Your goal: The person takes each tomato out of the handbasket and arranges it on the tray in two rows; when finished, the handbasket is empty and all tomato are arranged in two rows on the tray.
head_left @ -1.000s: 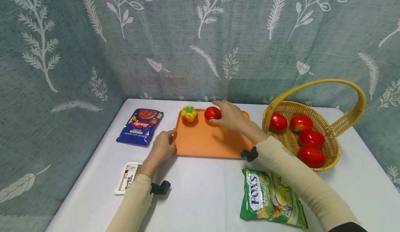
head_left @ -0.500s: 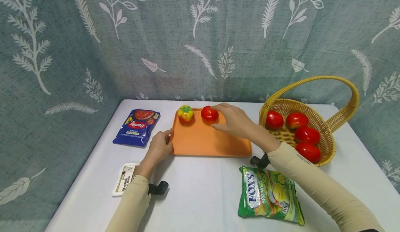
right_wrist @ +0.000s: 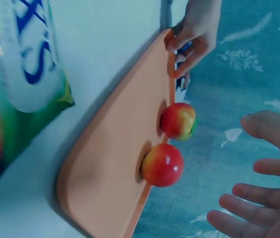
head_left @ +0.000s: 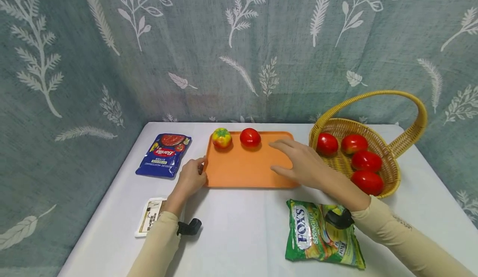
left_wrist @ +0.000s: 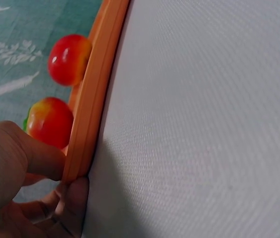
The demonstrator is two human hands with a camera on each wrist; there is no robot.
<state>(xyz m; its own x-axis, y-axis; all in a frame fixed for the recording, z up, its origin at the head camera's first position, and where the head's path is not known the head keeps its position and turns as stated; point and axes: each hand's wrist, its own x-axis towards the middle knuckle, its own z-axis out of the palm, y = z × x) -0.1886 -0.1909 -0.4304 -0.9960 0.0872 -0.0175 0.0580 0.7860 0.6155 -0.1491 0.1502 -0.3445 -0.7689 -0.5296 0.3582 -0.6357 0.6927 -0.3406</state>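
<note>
My left hand (head_left: 191, 178) pinches the left edge of an orange tray (head_left: 242, 169); in the left wrist view the thumb lies on the rim and fingers are under it. At the tray's back left sits a red-yellow fruit with a green top (head_left: 222, 139). Beside it, slightly apart, stands a round red fruit (head_left: 250, 138), resembling a tomato or an apple. Over the tray's right side hovers my right hand (head_left: 308, 166), fingers spread and holding nothing. The right wrist view also shows this hand (right_wrist: 274, 183) apart from both fruits.
A wicker basket (head_left: 395, 181) with several red fruits stands on the right, its handle arching high. Nearer lies a green FOX'S bag (head_left: 310, 239), partly under my right forearm. A blue Barilla pouch (head_left: 163, 156) and a white-edged card-like pack (head_left: 151, 217) lie left.
My right hand has let go of the red fruit and drawn back to the right and nearer. That fruit stays on the tray. The left hand still grips the tray's edge.
</note>
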